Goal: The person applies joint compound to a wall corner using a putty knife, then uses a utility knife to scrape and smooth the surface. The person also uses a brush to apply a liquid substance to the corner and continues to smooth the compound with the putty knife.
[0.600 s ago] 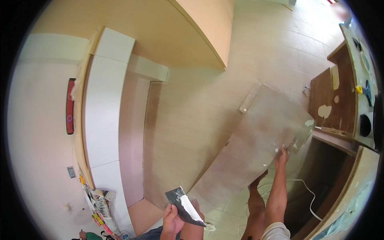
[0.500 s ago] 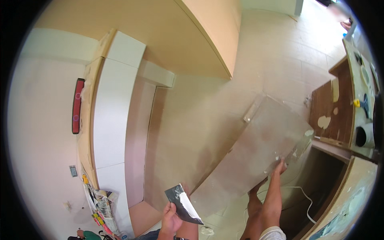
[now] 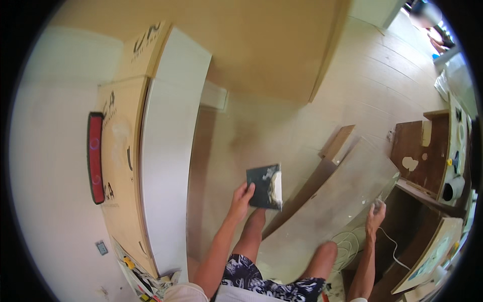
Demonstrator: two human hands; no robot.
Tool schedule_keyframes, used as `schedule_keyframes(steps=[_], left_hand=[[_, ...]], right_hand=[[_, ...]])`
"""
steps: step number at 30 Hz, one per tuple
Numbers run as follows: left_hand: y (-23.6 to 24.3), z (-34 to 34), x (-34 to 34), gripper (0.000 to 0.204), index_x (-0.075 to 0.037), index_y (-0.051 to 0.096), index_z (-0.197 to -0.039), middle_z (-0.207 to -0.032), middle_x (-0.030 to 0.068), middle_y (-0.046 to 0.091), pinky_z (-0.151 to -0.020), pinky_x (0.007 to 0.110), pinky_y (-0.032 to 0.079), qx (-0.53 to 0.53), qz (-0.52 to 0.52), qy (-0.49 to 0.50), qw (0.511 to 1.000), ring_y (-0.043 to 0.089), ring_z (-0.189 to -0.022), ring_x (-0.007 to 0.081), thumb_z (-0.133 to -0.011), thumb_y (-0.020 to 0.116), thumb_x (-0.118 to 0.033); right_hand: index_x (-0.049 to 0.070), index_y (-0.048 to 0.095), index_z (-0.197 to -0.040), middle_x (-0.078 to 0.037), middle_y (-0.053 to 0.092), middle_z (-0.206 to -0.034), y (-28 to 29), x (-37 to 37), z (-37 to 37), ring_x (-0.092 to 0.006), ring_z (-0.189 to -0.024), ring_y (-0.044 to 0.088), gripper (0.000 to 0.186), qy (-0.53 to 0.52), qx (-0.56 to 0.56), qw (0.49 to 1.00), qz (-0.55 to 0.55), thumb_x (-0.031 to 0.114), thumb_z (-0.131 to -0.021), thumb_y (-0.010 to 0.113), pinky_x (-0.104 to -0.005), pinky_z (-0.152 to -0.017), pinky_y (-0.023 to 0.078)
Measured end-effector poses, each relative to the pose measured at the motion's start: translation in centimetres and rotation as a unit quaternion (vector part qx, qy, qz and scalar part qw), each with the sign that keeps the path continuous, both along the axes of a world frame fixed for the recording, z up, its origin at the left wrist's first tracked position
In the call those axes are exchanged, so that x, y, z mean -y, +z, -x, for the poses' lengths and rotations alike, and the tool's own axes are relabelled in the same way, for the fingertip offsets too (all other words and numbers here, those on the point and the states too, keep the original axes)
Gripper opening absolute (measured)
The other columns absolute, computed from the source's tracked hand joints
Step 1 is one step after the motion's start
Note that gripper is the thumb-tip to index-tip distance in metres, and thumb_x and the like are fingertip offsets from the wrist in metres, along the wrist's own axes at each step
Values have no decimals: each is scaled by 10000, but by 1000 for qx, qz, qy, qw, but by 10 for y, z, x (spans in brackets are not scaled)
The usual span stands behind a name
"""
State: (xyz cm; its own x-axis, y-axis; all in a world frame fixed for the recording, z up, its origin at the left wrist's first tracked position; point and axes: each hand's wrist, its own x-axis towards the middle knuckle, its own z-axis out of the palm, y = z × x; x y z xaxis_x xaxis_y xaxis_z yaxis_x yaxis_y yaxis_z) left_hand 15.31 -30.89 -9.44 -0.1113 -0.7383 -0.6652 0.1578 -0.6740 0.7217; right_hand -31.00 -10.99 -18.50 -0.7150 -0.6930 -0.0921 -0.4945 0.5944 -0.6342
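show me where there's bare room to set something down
Floor between the white cabinet and the brown board; also the board's middle, bar small specks. Crowded: the right side, with the coiled cable and the cluttered worktop.

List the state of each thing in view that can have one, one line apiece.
Left hand: closed on the dark plate.
Dark plate: held, white paste along its right side.
Right hand: fingers curled; whether gripping anything is unclear.
Grey-brown board: specked with white.
Pale cable: looped.
Dark wooden cabinet: marked with pale patches.
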Motion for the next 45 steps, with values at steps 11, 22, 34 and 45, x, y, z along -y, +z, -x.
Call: schedule_keyframes(steps=[11,22,34,45], left_hand=[[-159,-49,131,322,-39,595,-1218,-1122,9,653,-909,257,465,-72,-26,78,994,593,-1007,93,-1012,520,-274],[-407,-151,275,370,-51,597,-1244,-1143,11,648,-972,304,429,15,-86,-103,991,574,-1073,113,-1003,535,-326],[-549,-195,190,354,-43,583,-1259,-1211,13,610,-973,301,428,35,-25,18,999,554,-1102,120,-1009,520,-286],[-463,-270,45,359,-34,530,-1260,-1215,52,604,-1015,384,425,-12,26,274,961,570,-1134,199,-992,548,-272]], right_hand=[[-11,596,-1125,-168,578,-928,-54,334,-248,-272,-748,587,286,286,191,938,38,43,-845,616,-347,-612,496],[52,570,-1227,-229,597,-982,-300,483,-304,-382,-888,621,392,523,123,843,19,56,-837,533,-465,-792,513],[38,557,-1265,-217,669,-917,-449,543,-391,-368,-844,663,450,477,287,829,51,145,-830,603,-448,-769,511],[63,352,-1433,-77,591,-808,-474,623,-545,-169,-582,567,488,254,634,730,-13,70,-947,401,-318,-527,502]])
